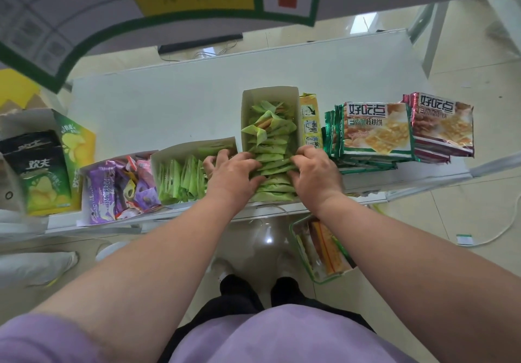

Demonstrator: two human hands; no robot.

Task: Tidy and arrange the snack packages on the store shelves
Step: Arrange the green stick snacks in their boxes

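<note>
A white open box (270, 93) stands on the white shelf (174, 103), filled with a row of small light-green snack packets (272, 137). My left hand (232, 175) presses on the packets from the left side at the near end of the row. From the right, my right hand (315, 175) squeezes the same packets. Both hands have curled fingers gripping the packets between them. A second white box (194, 147) with more green packets (180, 179) lies just left of my left hand.
Left of it sits a box of purple and pink candies (118, 190), then dark green chip packs (42, 170). Right of the box are a yellow carton (310, 120), green biscuit packs (375, 131) and red biscuit packs (442, 125). A clear bin (321, 249) sits below the shelf.
</note>
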